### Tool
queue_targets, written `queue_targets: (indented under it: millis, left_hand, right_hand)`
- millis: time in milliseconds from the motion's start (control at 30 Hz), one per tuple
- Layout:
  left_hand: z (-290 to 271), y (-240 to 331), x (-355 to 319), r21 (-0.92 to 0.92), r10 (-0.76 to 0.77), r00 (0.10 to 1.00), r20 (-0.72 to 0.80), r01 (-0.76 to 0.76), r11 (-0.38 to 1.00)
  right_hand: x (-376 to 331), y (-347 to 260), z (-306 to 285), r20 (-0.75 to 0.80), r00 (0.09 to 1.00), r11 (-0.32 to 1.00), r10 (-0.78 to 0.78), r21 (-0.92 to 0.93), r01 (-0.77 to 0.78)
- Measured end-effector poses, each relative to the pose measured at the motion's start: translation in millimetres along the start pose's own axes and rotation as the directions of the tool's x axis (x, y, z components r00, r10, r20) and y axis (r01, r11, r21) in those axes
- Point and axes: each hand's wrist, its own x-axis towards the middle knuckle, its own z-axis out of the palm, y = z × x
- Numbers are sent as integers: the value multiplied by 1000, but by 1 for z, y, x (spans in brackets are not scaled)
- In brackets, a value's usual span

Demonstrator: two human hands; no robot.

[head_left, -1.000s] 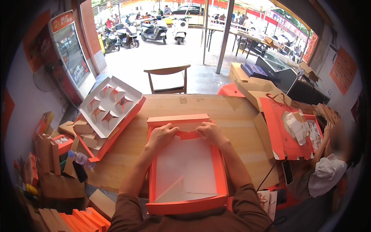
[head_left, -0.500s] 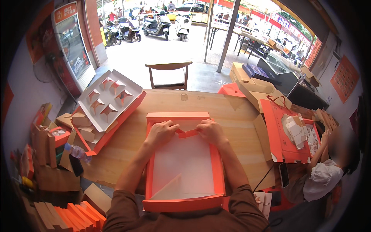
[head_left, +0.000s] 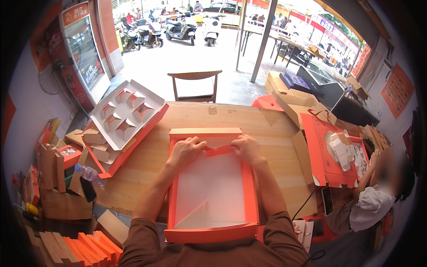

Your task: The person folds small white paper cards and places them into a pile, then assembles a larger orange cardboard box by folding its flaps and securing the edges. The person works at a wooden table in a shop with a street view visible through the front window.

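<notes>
In front of me on the wooden table lies a shallow orange cardboard box [head_left: 250, 196] with a pale inner base. Near its far end, my left hand [head_left: 187, 152] and my right hand [head_left: 247, 148] are closed on the two ends of a narrow orange cardboard strip [head_left: 220, 151]. The strip spans the gap between my hands, just inside the far wall. Whether it is joined to the box is hidden by my fingers. A slanting pale fold [head_left: 192, 216] shows at the box's near left corner.
A white tray with star-shaped cutouts [head_left: 129, 113] tilts on an orange box at left. A bottle [head_left: 90, 173] lies below it. Orange packaging [head_left: 322, 151] covers the right side, where a co-worker [head_left: 372, 200] sits by a phone [head_left: 327, 200]. A chair [head_left: 195, 84] stands beyond the table [head_left: 275, 155].
My right hand has risen slightly, and the strip, sharply bent before, now looks straighter. The far wall's upper edge shows more pale brown. My left hand has barely moved.
</notes>
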Motion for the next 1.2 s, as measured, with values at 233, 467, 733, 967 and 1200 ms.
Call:
queue_targets:
  millis: [233,467,733,967,1200]
  left_hand:
    - [-10,8,2,56,-33,999,34,31,998]
    - [-24,18,3,29,-99,993,57,97,995]
    - [-14,16,3,-17,-41,999,-28,41,999]
    - [-14,5,-2,-15,60,995,75,-59,998]
    - [-24,-4,4,99,28,984,175,-46,994]
  right_hand:
    - [-1,1,-15,79,995,996,69,60,-73]
    - [-14,-3,-33,-105,994,976,27,218,-3]
    - [-28,-5,-12,-92,984,981,-151,112,161]
    - [-16,0,8,12,955,955,-297,16,297]
    - [-15,-6,11,174,960,940,-218,-227,254]
